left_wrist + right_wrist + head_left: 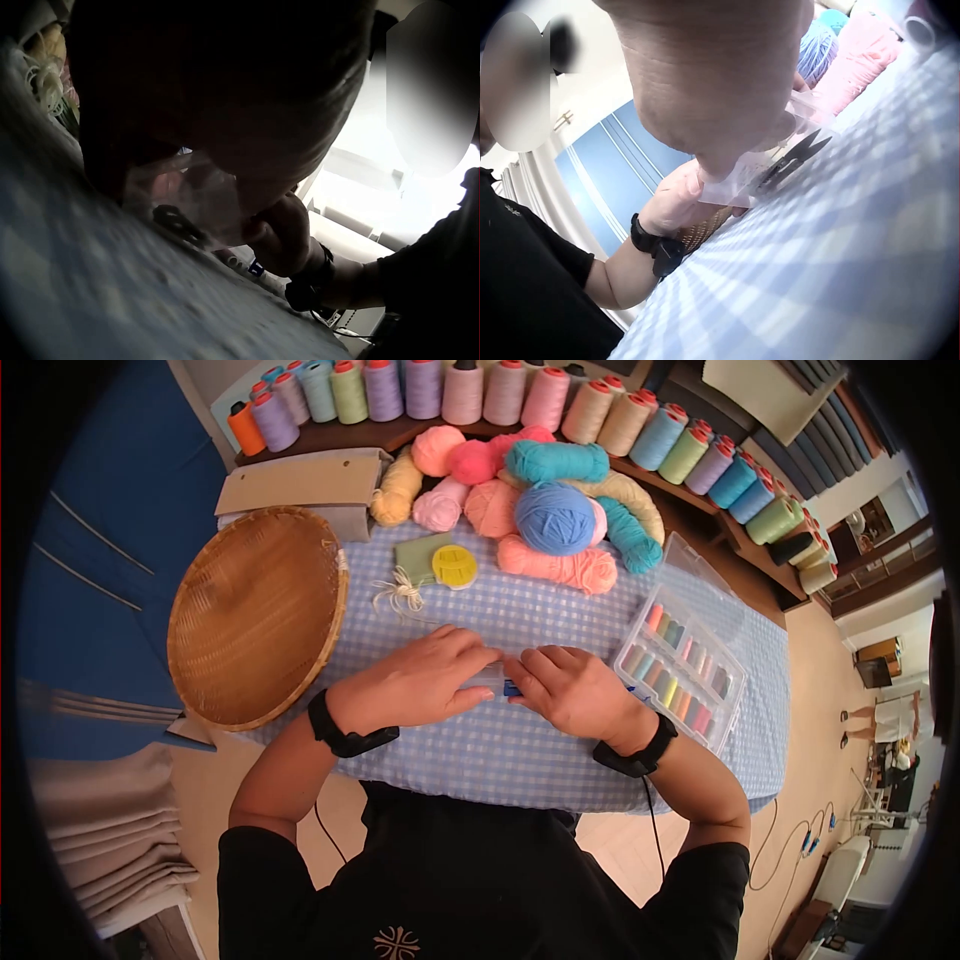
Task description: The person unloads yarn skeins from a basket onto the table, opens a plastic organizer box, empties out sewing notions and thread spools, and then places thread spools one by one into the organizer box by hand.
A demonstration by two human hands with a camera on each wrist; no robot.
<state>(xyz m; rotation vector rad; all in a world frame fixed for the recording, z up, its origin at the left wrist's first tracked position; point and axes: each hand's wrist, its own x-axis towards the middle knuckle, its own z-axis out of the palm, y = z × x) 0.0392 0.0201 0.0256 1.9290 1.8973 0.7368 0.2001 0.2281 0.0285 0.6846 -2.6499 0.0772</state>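
A small translucent plastic case (488,678) is held low over the checked cloth between two hands. The left hand (412,678) grips its left side, thumb nearer the body and fingers on the far side. At the other end the right hand (568,685) pinches it with curled fingers, close to the left fingertips. Dark pointed blades (799,159) show at the case in the right wrist view; whether they lie inside or behind it, I cannot tell. The left wrist view shows the cloudy plastic (217,206) with a dark shape (178,225) by it. Something blue (512,688) shows beside the right fingers.
A round woven basket (258,618) stands at the left. Yarn balls (555,518) lie at the back, near a yellow round item (454,566) and white string (400,595). An open-lidded box of thread spools (680,670) is at the right; thread cones (462,395) line the shelf.
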